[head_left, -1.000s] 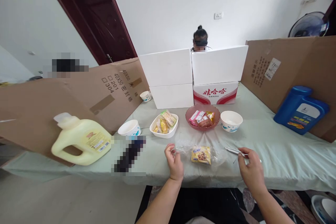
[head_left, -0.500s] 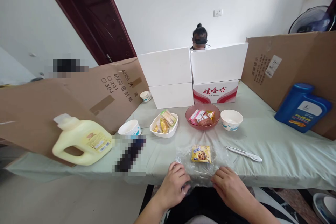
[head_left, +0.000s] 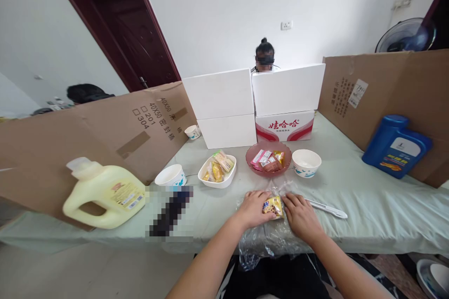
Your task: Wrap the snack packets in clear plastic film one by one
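Note:
A yellow snack packet [head_left: 274, 206] with a cookie picture lies on a clear plastic bag [head_left: 263, 238], whose near edge hangs over the table's front edge. My left hand [head_left: 253, 208] curls around the left side of the packet, its thumb at the lower edge. On the other side, my right hand [head_left: 300, 213] lies with outstretched fingers on the plastic, right beside the packet. White tongs [head_left: 329, 209] lie just right of that hand, one end hidden behind it.
Behind the hands stand a white dish [head_left: 229, 178] and a pink bowl [head_left: 249, 168] of snack packets, plus paper bowls [head_left: 307, 168]. A yellow jug [head_left: 105, 196] stands left, a blue bottle [head_left: 396, 149] right. Cardboard [head_left: 386, 88] and white boxes [head_left: 224, 131] border the table; a person sits behind.
Both hands have moved forward from the plastic's near edge to either side of the snack packet. The plastic now reaches further over the front edge, and the view has shifted slightly.

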Demonstrator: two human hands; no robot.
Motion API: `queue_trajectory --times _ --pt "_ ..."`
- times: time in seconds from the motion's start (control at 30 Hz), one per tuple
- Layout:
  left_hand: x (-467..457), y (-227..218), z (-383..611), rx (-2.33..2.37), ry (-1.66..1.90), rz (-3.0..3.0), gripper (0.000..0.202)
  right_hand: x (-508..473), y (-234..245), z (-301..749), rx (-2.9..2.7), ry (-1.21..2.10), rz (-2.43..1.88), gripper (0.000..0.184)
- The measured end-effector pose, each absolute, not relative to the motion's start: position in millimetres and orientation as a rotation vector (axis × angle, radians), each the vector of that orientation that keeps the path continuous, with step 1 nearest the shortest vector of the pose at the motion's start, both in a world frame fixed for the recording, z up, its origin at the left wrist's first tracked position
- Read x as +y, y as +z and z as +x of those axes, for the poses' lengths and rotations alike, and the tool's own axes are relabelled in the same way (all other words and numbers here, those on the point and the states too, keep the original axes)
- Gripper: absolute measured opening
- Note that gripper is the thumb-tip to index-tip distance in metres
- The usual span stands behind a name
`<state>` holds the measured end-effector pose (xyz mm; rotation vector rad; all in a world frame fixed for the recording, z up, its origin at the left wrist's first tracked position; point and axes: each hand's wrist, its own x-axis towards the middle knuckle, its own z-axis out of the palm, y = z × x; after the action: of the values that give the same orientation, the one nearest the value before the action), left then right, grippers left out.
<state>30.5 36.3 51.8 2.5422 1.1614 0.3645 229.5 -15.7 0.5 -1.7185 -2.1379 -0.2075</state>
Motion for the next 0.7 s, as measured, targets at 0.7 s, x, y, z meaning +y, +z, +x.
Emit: queue_trajectory --times 0.7 --pt "142.6 121.3 36.8 1.676 0.944 2.192 0.055 -15.4 -14.3 230.9 -2.083 -0.169 -1.708 0.034"
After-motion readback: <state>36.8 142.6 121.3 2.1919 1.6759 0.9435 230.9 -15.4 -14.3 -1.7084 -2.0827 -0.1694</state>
